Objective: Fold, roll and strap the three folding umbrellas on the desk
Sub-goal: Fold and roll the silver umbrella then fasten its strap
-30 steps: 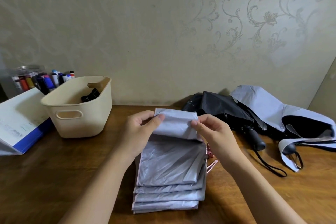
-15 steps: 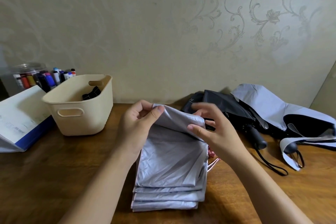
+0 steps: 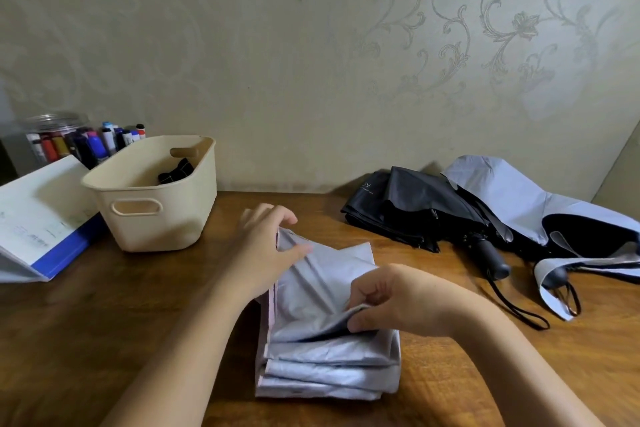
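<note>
1. Silver umbrella (image 3: 329, 350): lies on the wooden surface (image 3: 104, 340) in flat stacked pleats, with a thin pink edge along the side nearest the left hand. Both hands are on it.
2. Left hand (image 3: 266, 250): its grip rests at the far left corner of the top panel, thumb on top of the cloth and fingers curled beyond the edge. It appears to pinch that corner; the underside is hidden.
3. Right hand (image 3: 391, 302): grip pressed together, thumb and fingertips pinching the right edge of the top panel and lifting it slightly off the pleats beneath.
4. Black umbrella (image 3: 412, 208): loose and unrolled, on the surface beyond and to the right of the right hand's grip, well apart from it. Its dark handle (image 3: 491, 258) points toward the near edge, with a black wrist loop (image 3: 519, 308) trailing from it.
5. Grey-and-black umbrella (image 3: 540, 211): loose, farther right of the same grip, lying against the black one. Its strap end hangs toward the near side.
6. Cream basket (image 3: 156, 198): beyond and to the left of the left hand's grip, holding a small dark item that is too small to tell.
7. Jar of markers (image 3: 65, 142): behind the basket, at the wall.
8. White-and-blue folder (image 3: 41, 218): far left, just beside the basket.
</note>
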